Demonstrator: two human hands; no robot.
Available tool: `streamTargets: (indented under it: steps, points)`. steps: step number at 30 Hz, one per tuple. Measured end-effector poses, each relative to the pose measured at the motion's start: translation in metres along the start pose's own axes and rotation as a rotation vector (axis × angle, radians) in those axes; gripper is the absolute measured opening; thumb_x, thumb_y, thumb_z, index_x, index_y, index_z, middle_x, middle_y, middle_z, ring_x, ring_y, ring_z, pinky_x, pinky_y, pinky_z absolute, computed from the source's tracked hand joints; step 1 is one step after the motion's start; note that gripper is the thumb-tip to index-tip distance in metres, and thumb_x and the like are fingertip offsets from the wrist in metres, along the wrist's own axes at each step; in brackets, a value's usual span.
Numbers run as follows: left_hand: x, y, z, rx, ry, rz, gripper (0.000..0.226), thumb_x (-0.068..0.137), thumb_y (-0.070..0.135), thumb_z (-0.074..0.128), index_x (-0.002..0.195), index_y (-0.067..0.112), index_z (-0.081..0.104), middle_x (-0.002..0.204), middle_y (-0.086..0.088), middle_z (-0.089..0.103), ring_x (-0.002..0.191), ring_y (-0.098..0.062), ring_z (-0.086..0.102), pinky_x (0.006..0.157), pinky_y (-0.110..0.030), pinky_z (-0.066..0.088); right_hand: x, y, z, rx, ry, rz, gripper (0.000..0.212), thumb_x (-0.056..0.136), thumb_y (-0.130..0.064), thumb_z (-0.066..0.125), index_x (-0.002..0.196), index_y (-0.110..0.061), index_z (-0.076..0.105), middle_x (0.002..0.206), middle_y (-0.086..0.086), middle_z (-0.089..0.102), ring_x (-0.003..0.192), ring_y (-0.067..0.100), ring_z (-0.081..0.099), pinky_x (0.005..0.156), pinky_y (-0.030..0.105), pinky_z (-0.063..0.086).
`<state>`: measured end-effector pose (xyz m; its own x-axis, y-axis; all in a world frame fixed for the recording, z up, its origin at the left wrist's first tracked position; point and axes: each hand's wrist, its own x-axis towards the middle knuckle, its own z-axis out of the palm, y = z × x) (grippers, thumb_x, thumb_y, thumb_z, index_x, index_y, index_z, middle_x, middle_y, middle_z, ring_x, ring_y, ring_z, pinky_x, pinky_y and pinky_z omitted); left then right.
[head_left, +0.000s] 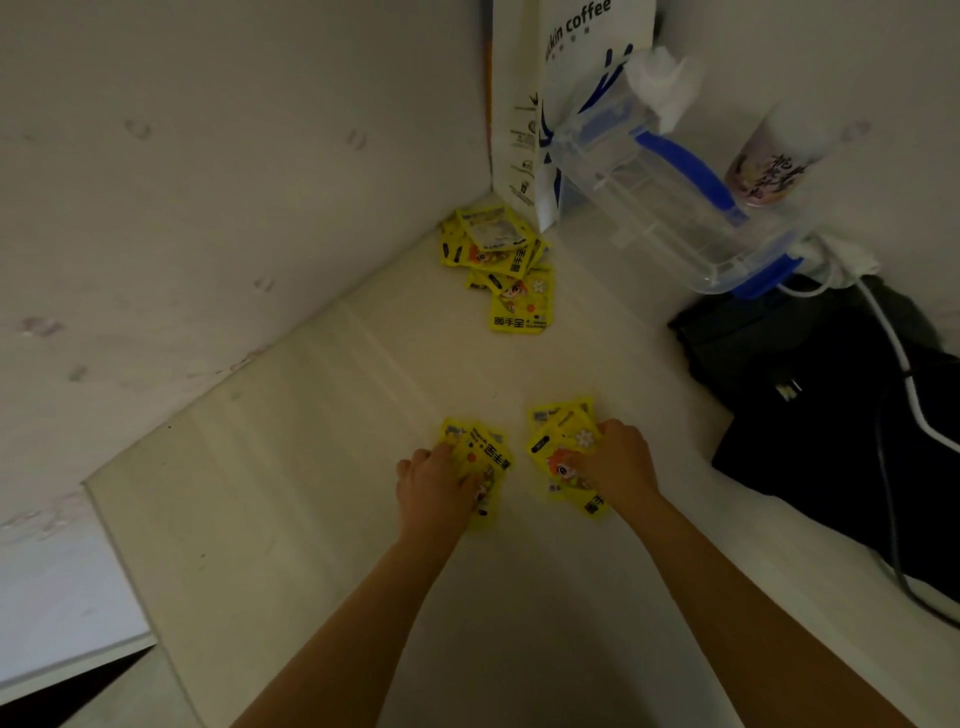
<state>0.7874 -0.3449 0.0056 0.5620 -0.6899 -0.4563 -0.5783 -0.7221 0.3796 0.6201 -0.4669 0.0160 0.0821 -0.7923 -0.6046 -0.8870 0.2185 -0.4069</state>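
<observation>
**Desk:** What are you seeing at the hands?

**Operator:** I'm watching the left hand (436, 483) curling its fingers over a small fan of yellow printed packets (491, 460), holding them down on the pale cream tabletop (337, 441). The right hand (618, 462) is doing the same on a second heap of yellow printed packets (556, 447), with its knuckles bent and its fingertips on top of the heap.

**Desk:** How are the two heaps lying?

**Operator:** They're sitting side by side, near each other but not touching. Each one is sticking out from under its hand on the inner and far sides. I'm not seeing whether any fingertips are reaching underneath.

**Desk:** And further out?

**Operator:** I'm looking at a third pile of yellow packets (501, 260), well apart from both hands and lying up in the corner where the walls are meeting. Just beside it a white paper coffee bag (524, 130) is standing upright. A clear plastic box with blue clips (675, 208) is tilting against that bag. To the right I'm seeing a black fabric bag (831, 415) with a white cable (893, 353) trailing across it.
</observation>
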Motion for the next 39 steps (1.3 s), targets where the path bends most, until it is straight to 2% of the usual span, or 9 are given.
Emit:
streamTargets:
  steps: [3, 8, 12, 17, 23, 26, 31, 34, 39]
  points:
    - [0.001, 0.001, -0.004, -0.027, 0.006, 0.021, 0.039, 0.082, 0.043, 0.054, 0.108, 0.015, 0.062, 0.102, -0.004, 0.056, 0.099, -0.028, 0.056, 0.077, -0.03, 0.037, 0.005, -0.006, -0.002, 0.033, -0.042, -0.028, 0.058, 0.071, -0.039, 0.079, 0.113, -0.009, 0.053, 0.11, 0.008, 0.059, 0.095, 0.025, 0.059, 0.073, 0.033, 0.049]
    - [0.02, 0.011, -0.026, -0.211, 0.092, 0.1, 0.028, 0.08, 0.022, 0.07, 0.105, 0.009, 0.064, 0.095, -0.005, 0.054, 0.087, -0.021, 0.053, 0.07, -0.019, 0.036, 0.016, -0.026, -0.015, 0.102, -0.065, -0.095, 0.043, 0.073, -0.039, 0.077, 0.096, -0.017, 0.049, 0.09, 0.001, 0.057, 0.075, 0.017, 0.055, 0.055, 0.027, 0.041]
    - [0.055, 0.025, -0.051, -0.331, 0.129, 0.109, 0.031, 0.075, 0.019, 0.074, 0.102, 0.011, 0.06, 0.097, -0.004, 0.053, 0.083, -0.023, 0.057, 0.074, -0.037, 0.052, 0.037, -0.05, -0.034, 0.173, 0.008, -0.192, 0.032, 0.078, -0.034, 0.074, 0.081, -0.019, 0.046, 0.075, -0.005, 0.051, 0.069, 0.015, 0.051, 0.047, 0.023, 0.033]
    - [0.102, 0.057, -0.091, -0.371, 0.146, 0.152, 0.03, 0.071, 0.024, 0.075, 0.086, 0.022, 0.049, 0.093, -0.01, 0.06, 0.079, -0.031, 0.064, 0.068, -0.046, 0.057, 0.076, -0.085, -0.057, 0.144, 0.05, -0.285, 0.03, 0.08, -0.037, 0.071, 0.082, -0.02, 0.047, 0.089, 0.001, 0.056, 0.082, 0.019, 0.053, 0.059, 0.026, 0.036]
    - [0.171, 0.112, -0.128, -0.481, 0.203, 0.19, 0.024, 0.074, 0.015, 0.072, 0.088, 0.02, 0.053, 0.07, 0.01, 0.055, 0.061, -0.004, 0.055, 0.044, -0.005, 0.038, 0.117, -0.126, -0.073, 0.149, 0.083, -0.364, 0.032, 0.082, -0.039, 0.069, 0.091, -0.013, 0.052, 0.086, -0.002, 0.057, 0.083, 0.02, 0.059, 0.067, 0.028, 0.043]
    - [0.206, 0.133, -0.135, -0.518, 0.245, 0.225, 0.024, 0.076, 0.018, 0.073, 0.086, 0.019, 0.05, 0.07, 0.009, 0.054, 0.061, -0.005, 0.05, 0.042, -0.008, 0.034, 0.134, -0.142, -0.072, 0.071, 0.044, -0.424, 0.033, 0.084, -0.038, 0.067, 0.1, -0.012, 0.054, 0.097, 0.001, 0.057, 0.096, 0.023, 0.058, 0.075, 0.03, 0.044]
    - [0.25, 0.153, -0.13, -0.514, 0.153, 0.311, 0.027, 0.079, 0.02, 0.074, 0.096, 0.015, 0.054, 0.083, 0.004, 0.059, 0.076, -0.013, 0.058, 0.056, -0.019, 0.044, 0.154, -0.157, -0.061, -0.011, 0.002, -0.555, 0.042, 0.084, -0.037, 0.067, 0.11, -0.008, 0.052, 0.103, 0.0, 0.045, 0.094, 0.017, 0.048, 0.077, 0.026, 0.037]
    - [0.26, 0.155, -0.123, -0.399, 0.082, 0.372, 0.035, 0.082, 0.018, 0.07, 0.112, 0.007, 0.055, 0.099, -0.004, 0.061, 0.089, -0.016, 0.058, 0.07, -0.024, 0.045, 0.16, -0.155, -0.052, -0.085, -0.017, -0.623, 0.056, 0.08, -0.047, 0.066, 0.123, -0.016, 0.05, 0.119, 0.002, 0.054, 0.108, 0.026, 0.05, 0.086, 0.035, 0.044]
    - [0.258, 0.139, -0.111, -0.297, 0.019, 0.362, 0.053, 0.088, 0.026, 0.065, 0.135, 0.015, 0.043, 0.127, -0.009, 0.059, 0.115, -0.027, 0.056, 0.093, -0.033, 0.044, 0.152, -0.145, -0.042, -0.147, -0.009, -0.592, 0.068, 0.085, -0.046, 0.062, 0.14, -0.014, 0.039, 0.128, 0.008, 0.053, 0.128, 0.024, 0.039, 0.097, 0.035, 0.042]
